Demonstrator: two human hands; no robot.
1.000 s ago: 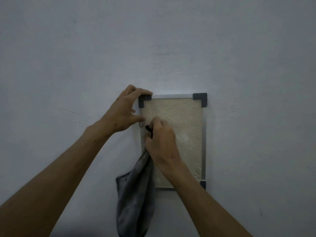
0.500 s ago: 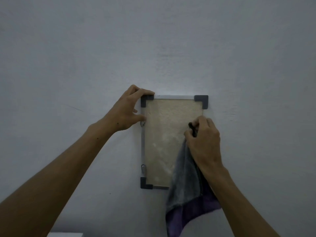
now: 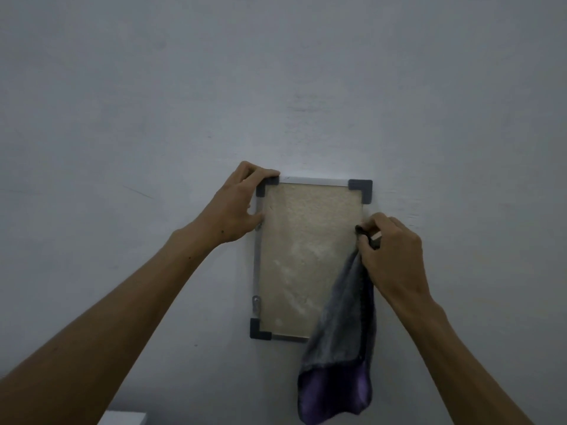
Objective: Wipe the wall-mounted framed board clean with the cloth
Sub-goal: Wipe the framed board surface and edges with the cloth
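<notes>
A small framed board hangs on the wall, with a beige cork-like face, a silver frame and dark plastic corner caps. Pale smears show on its lower half. My left hand grips the board's top left corner and left edge. My right hand is closed on a grey and purple cloth at the board's right edge, about a third of the way down. The cloth hangs down from that hand and covers the board's lower right corner.
The pale grey wall fills the view all around the board. A white flat object peeks in at the bottom edge, left of centre, below my left forearm.
My right hand has swept the cloth from the board's left side across to its right edge. The left hand has kept its hold on the top left corner.
</notes>
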